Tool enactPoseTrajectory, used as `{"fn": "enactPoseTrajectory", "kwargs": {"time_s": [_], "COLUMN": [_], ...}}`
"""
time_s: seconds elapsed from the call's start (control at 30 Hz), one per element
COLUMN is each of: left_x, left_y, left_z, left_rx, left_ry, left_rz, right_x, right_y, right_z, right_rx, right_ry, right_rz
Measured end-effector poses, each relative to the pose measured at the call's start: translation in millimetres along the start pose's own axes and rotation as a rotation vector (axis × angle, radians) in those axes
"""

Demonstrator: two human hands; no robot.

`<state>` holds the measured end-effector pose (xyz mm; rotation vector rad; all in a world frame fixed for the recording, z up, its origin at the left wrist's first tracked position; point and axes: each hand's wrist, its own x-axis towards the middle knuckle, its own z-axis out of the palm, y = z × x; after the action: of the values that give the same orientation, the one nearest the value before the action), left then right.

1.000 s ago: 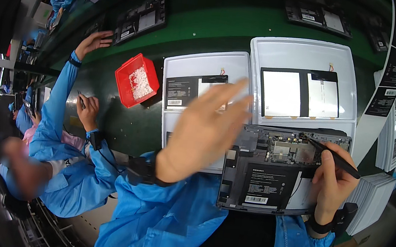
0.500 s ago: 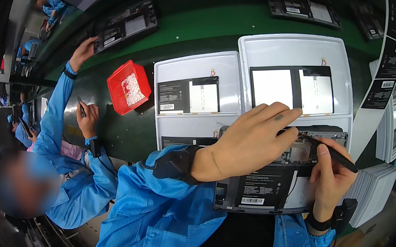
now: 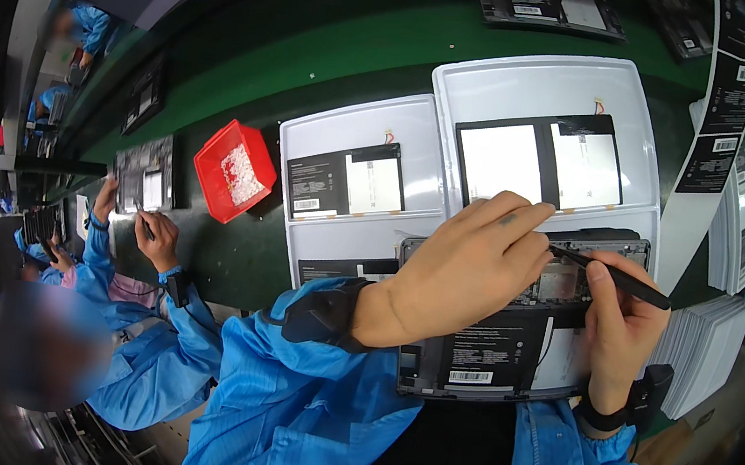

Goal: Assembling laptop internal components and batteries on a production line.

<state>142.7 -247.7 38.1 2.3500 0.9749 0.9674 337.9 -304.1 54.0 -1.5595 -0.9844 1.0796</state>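
In front of me lies an opened laptop base (image 3: 415,370), its circuit board towards the far side and a black battery pack (image 3: 487,346) with a white section nearer me. My left hand (image 3: 466,268) reaches over the far part of the base, fingers bent and drawn together above the board; whatever is at their tips is hidden. My right hand (image 3: 622,326) is closed round black tweezers (image 3: 634,285), whose tip points left at the board beside my left fingertips.
White trays (image 3: 544,76) holding flat batteries (image 3: 346,182) stand beyond the base. A red bin (image 3: 210,183) with small white pieces sits left of them. A label strip (image 3: 721,119) hangs at the right above stacked white trays (image 3: 704,356). A co-worker (image 3: 139,362) handles another laptop base (image 3: 145,174).
The co-worker has brought a laptop base from the far line down onto the bench. My hands stay at the board with small shifts; the whole view has moved slightly.
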Motion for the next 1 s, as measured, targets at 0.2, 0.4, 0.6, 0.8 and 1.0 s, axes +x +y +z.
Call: {"fn": "enactPoseTrajectory", "kwargs": {"time_s": [0.2, 0.4, 0.6, 0.8, 1.0], "left_x": [0, 1, 6, 16, -9], "left_y": [0, -2, 1, -7, -2], "left_z": [-1, -1, -5, -8, -2], "left_rx": [-0.105, -0.143, -0.089, -0.121, 0.385], "left_ry": [-0.026, -0.032, -0.063, -0.275, -0.157], "left_rz": [-0.061, -0.066, -0.214, -0.272, 0.314], "right_x": [0, 3, 5, 6, 6], "right_y": [0, -3, -4, -1, -2], "right_z": [2, -1, 2, 4, 5], "right_rx": [-0.021, -0.036, -0.037, -0.067, -0.077], "right_ry": [-0.008, -0.038, -0.024, 0.018, 0.017], "right_rz": [-0.019, 0.024, 0.031, 0.005, -0.004]}}
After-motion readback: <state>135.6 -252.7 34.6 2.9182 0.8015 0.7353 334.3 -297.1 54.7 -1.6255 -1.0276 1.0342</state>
